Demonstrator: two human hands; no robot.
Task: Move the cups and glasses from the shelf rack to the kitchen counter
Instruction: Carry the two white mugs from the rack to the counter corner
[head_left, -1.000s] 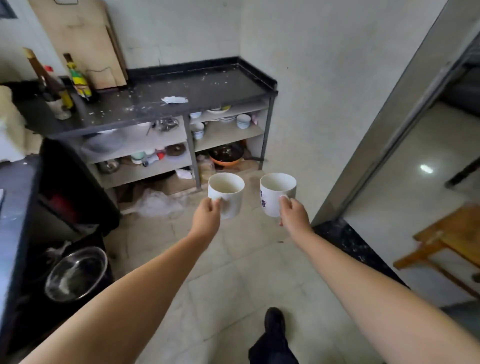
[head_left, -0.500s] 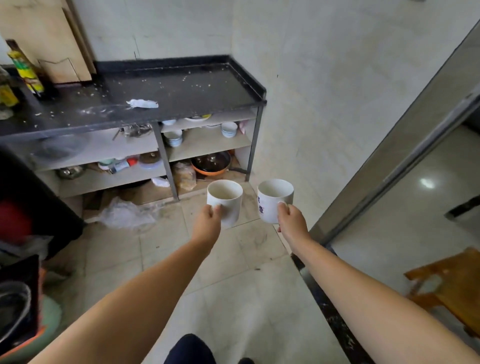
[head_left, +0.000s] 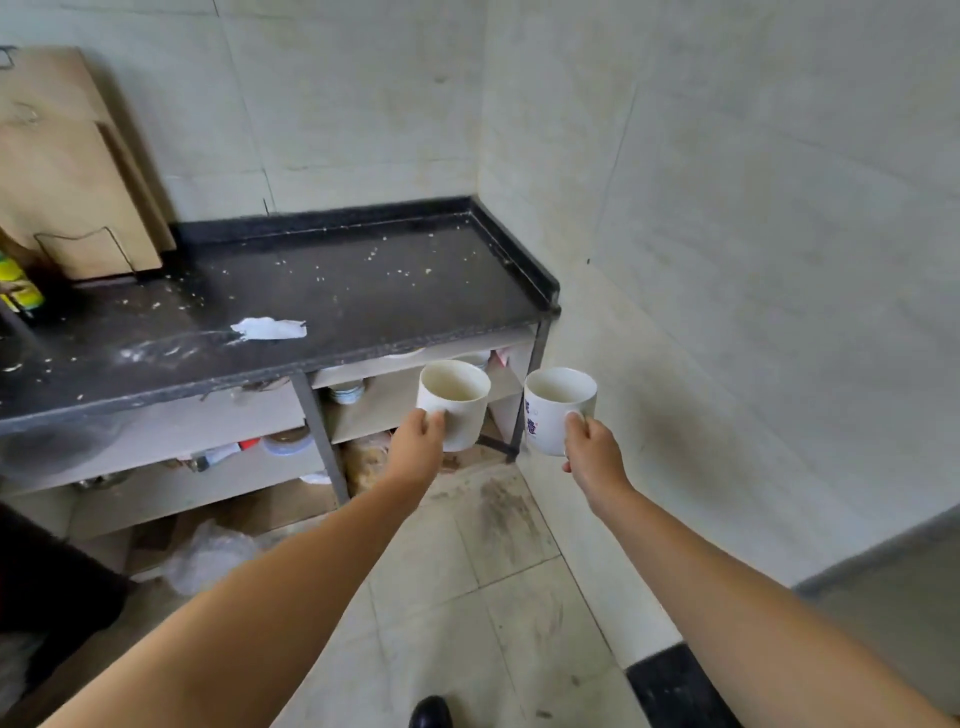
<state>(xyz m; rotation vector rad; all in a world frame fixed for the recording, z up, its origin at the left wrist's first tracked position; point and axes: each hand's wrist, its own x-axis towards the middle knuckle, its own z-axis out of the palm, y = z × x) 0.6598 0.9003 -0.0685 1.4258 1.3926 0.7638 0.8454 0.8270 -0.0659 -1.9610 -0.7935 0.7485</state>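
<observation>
Both arms are stretched out in front of me, each carrying a mug. My left hand (head_left: 415, 447) grips a plain white mug (head_left: 457, 405) by its near side. My right hand (head_left: 595, 457) holds a white mug with blue print (head_left: 553, 413) by its handle. Both mugs are upright, look empty and hang in the air just below and in front of the right end of the black kitchen counter (head_left: 363, 291). The counter top is dusty with crumbs.
A crumpled white scrap (head_left: 270, 328) lies on the counter, wooden cutting boards (head_left: 78, 176) lean against the wall at its left, and a bottle (head_left: 18, 283) stands there. Shelves below hold bowls (head_left: 347, 391) and jars. A clear plastic bag (head_left: 213, 558) lies on the floor.
I have walked closer to the counter; it fills more of the view. Both mugs have risen to near the counter's front edge, still held as before.
</observation>
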